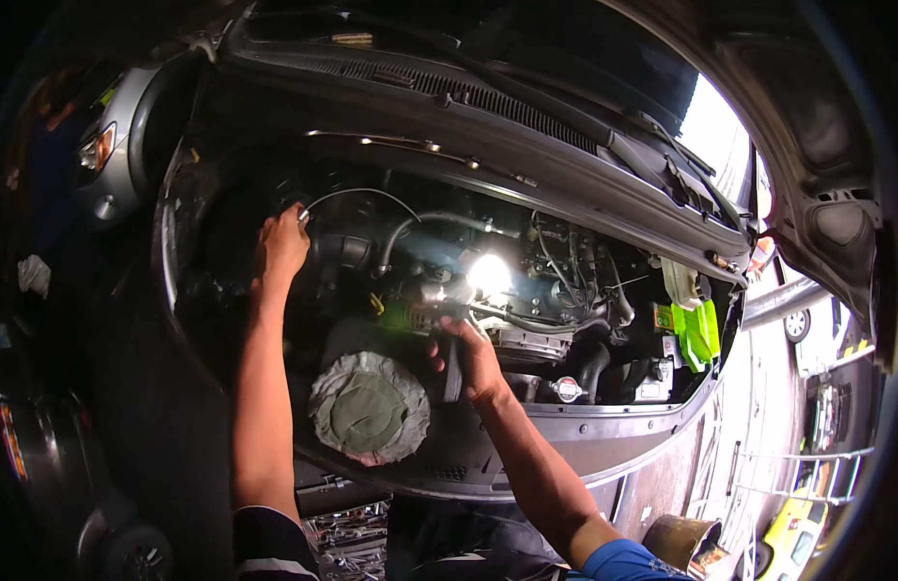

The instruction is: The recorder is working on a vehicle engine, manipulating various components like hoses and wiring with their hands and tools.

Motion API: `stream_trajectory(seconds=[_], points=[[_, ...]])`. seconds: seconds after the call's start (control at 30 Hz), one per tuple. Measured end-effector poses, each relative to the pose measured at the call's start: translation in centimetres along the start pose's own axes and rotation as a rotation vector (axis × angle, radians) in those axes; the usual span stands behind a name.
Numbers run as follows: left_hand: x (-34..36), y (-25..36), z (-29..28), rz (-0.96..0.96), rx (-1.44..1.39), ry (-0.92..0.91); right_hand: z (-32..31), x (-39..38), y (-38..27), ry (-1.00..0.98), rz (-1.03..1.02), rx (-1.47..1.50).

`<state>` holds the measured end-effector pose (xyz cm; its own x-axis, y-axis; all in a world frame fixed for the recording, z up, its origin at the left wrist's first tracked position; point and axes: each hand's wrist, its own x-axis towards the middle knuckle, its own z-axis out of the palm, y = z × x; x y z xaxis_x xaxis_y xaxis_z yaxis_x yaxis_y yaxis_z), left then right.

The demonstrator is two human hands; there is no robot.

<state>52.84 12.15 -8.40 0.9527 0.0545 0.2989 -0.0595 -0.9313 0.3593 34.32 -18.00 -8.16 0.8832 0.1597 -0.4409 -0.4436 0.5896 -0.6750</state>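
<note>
My left hand [279, 247] pinches the small metal end of a thin cable [367, 191] at the left of a car's engine bay [565, 261]; the cable arches toward the middle. My right hand [464, 353] is wrapped around the dark handle of a work light [444, 295], whose bright glare washes out the parts around it. A hose [449, 218] runs just above the light. Below and between my hands lies a round grey-green cloth item [370, 407] with a crumpled rim. The left part of the bay is deep in shadow.
A raised hood [798, 116] frames the upper right. Bright green material [696, 334] sits at the bay's right. Tools [347, 533] lie below the front edge. A metal bucket [681, 542] and yellow vehicle [798, 537] are lower right; a silver car [129, 145] stands left.
</note>
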Motion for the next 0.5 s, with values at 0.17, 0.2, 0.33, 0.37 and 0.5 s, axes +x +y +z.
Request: stream_trajectory(seconds=[0.17,0.2,0.33,0.37,0.5], points=[[1.6,-3.0,4.8,0.026,0.057,-0.065,1.2,-0.1,0.1,-0.063,-0.145,-0.023],[1.6,-0.2,5.3,-0.005,0.038,-0.145,-0.4,0.1,-0.4,-0.111,-0.110,-0.021],[3.0,2.3,6.6,-0.004,0.047,-0.205,-0.5,0.7,-0.3,-0.127,-0.063,0.044],[3.4,3.8,7.3,0.022,0.037,-0.207,-1.0,0.8,-0.5,-0.167,-0.036,0.050],[5.4,6.5,11.1,0.160,0.046,-0.259,-0.8,0.9,-0.4,-0.136,-0.057,0.060]])
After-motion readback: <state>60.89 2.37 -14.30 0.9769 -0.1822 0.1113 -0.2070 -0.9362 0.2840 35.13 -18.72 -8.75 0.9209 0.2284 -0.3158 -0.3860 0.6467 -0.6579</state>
